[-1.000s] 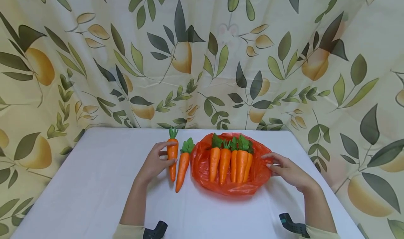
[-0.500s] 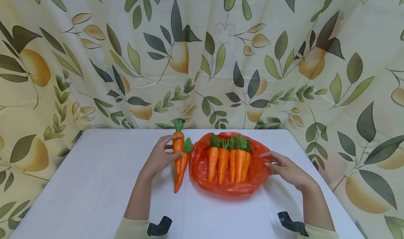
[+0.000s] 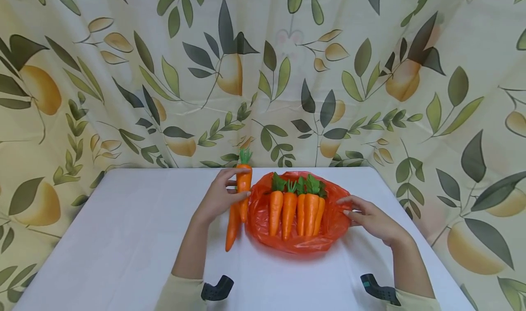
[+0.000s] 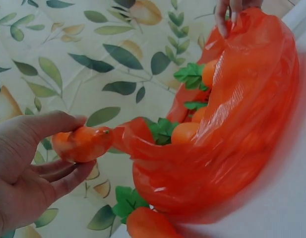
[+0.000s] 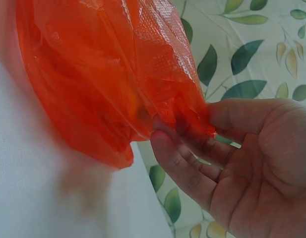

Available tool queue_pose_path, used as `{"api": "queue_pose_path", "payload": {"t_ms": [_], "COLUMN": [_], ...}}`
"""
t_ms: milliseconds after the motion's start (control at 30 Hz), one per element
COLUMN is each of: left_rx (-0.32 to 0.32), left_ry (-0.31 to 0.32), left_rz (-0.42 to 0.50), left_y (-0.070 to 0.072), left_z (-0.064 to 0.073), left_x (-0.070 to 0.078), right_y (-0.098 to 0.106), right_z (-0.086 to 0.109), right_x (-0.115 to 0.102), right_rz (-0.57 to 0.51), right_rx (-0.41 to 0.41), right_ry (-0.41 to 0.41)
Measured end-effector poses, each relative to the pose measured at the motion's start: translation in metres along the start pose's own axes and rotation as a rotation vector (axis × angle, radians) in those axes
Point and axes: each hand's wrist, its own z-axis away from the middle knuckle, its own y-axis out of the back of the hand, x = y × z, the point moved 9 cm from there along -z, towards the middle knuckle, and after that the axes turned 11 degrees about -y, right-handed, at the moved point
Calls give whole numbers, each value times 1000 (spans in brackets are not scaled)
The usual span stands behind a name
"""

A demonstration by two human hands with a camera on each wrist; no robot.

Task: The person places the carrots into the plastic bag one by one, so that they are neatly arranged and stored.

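Observation:
My left hand (image 3: 219, 196) pinches a carrot (image 3: 244, 179) with a green tuft, its thumb and fingers on either side. This carrot is held above the table at the left rim of a red plastic bag (image 3: 263, 239). Several carrots (image 3: 289, 214) lie side by side inside the open bag, leafy tops toward the back. One more carrot (image 3: 233, 229) lies on the table left of the bag, its upper part hidden behind the held one; the left wrist view shows its leaves (image 4: 127, 201). My right hand (image 5: 252, 153) pinches the bag's right edge between thumb and fingers.
A white-covered table (image 3: 135, 238) carries everything. Behind it hangs a curtain (image 3: 185, 73) printed with leaves and fruit. Dark devices (image 3: 218, 288) are strapped at both wrists.
My left hand has lifted the carrot and carried it rightward, over the carrot on the table, to the bag's left rim. My right hand keeps its hold on the bag.

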Motion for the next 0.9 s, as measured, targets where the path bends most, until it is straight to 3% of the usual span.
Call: {"api": "queue_pose_path", "payload": {"t_ms": [233,900], "left_rx": [-22,-94], "left_ry": [3,-96], "left_rz": [42,53], "left_y": [-15,-56], "left_z": [-5,-16], "left_x": [5,31], "right_y": [0,1], "right_z": [0,2], "right_x": [1,-2], "right_rz": [-2,5], "right_rx": [2,-5], "right_ry": [-12,12]}}
